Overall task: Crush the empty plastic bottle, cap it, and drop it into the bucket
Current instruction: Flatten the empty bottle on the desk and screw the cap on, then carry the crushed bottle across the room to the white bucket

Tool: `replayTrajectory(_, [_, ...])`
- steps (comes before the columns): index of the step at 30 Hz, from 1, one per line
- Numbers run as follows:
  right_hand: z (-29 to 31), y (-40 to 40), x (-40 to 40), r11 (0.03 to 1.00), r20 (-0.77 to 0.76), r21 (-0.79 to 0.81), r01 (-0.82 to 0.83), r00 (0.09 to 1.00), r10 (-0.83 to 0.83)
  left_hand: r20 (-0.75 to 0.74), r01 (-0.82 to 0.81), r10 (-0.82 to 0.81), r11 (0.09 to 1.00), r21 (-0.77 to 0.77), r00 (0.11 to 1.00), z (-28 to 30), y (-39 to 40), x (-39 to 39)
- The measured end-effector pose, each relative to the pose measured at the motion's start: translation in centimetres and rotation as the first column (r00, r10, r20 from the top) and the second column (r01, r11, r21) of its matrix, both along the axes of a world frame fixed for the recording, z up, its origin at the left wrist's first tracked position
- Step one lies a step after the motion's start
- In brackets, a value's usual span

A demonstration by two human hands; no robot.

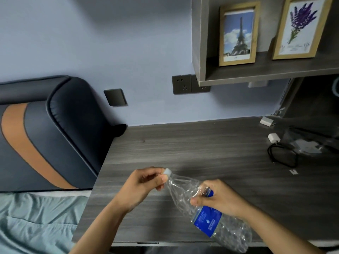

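Note:
A crumpled clear plastic bottle (185, 189) with a blue label lies tilted above the front of the grey desk (201, 149), neck pointing up and left. My right hand (218, 197) grips its middle, just above the label. At the neck, my left hand (145, 184) pinches the white cap (167, 171) with thumb and fingertips. No bucket is in view.
White chargers (273, 138) and a black cable (282, 156) lie at the desk's right, beside a dark object. Above hangs a shelf (256, 74) with two framed pictures. A padded headboard (45, 134) and bed stand left of the desk.

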State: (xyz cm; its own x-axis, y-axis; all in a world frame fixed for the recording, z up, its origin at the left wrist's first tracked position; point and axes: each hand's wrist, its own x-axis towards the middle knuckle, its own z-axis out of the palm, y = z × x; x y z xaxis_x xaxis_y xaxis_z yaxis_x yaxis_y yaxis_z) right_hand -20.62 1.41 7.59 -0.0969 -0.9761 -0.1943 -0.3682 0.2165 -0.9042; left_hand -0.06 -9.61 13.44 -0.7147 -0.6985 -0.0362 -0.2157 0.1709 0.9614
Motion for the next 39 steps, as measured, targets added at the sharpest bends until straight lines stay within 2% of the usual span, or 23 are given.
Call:
replayTrajectory(5, [-0.2,0.5,-0.5,0.997,0.087,0.032,-0.074,0.994,0.071,-0.037,-0.08,0.083,0.995,0.067,0.996,-0.6,0.0,-0.5])
replayTrajectory(11, [-0.9,1.5,-1.6,0.987,0.139,0.146,-0.065,0.989,0.045,-0.063,-0.118,0.13,0.978,0.174,0.99,-1.7,0.2,-0.5])
replayTrajectory(15, [-1.6,2.4,-1.7,0.988,0.126,0.152,0.011,0.992,-0.03,-0.054,-0.115,0.132,0.963,0.242,0.99,-2.9,0.8,-0.7])
replayTrajectory(21, [-2.0,4.3,-0.5,0.985,0.078,0.17,0.013,0.997,-0.027,-0.075,-0.129,0.159,0.943,0.307,0.984,-5.7,2.2,-0.5])
replayTrajectory(24, [-1.9,5.4,0.3,0.983,0.024,0.157,0.094,0.995,-0.099,-0.071,-0.154,0.19,0.926,0.346,0.979,-7.1,2.7,0.0])
replayTrajectory(32, [-3.0,8.4,4.8,0.928,-0.162,0.213,0.306,0.948,-0.275,0.136,-0.183,0.15,0.942,0.282,0.979,-12.3,2.4,4.0])
replayTrajectory(36, [-4.5,11.0,8.4,0.872,-0.262,0.241,0.427,0.893,-0.365,0.28,-0.025,-0.026,0.984,0.177,0.96,-14.8,3.2,6.9])
replayTrajectory(39, [-5.8,13.4,11.0,0.816,-0.309,0.262,0.516,0.846,-0.435,0.439,0.179,-0.183,0.983,0.051,0.88,-16.5,4.2,8.4])
